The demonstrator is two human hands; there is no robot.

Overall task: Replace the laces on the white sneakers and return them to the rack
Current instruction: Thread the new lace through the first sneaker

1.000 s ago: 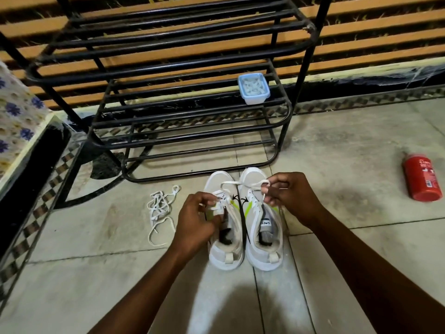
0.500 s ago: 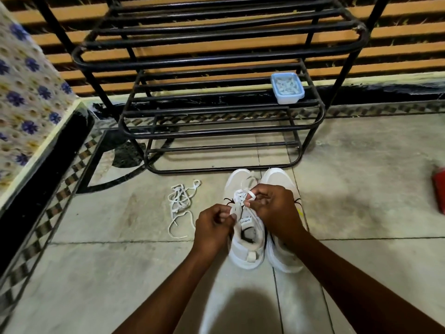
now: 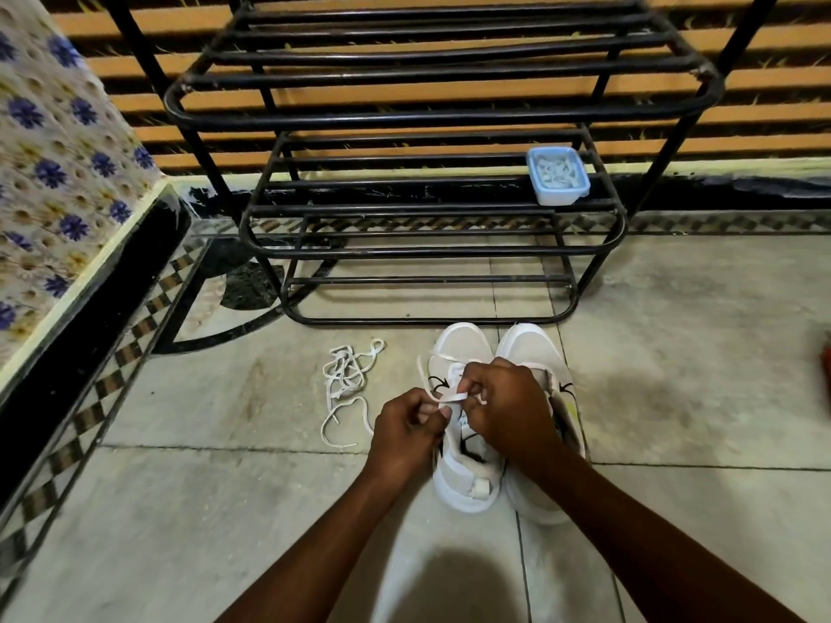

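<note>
Both hands pinched one flat white lace. The left hand nipped it between thumb and forefinger. The right hand curled round its other part, though exactly which fingers closed on it could not be told. The lace ran crosswise between them, square to the long axis of the sneaker on the left, whose toe pointed at the rack along the far edge of the floor. The right hand sat over the tongue, nearer the eyelets, and the left hung off the shoe's outer side. Any further threading probably falls to the right hand. The sneaker on the right stood touching its mate, half hidden. Loose laces lay tangled just left of the pair.
</note>
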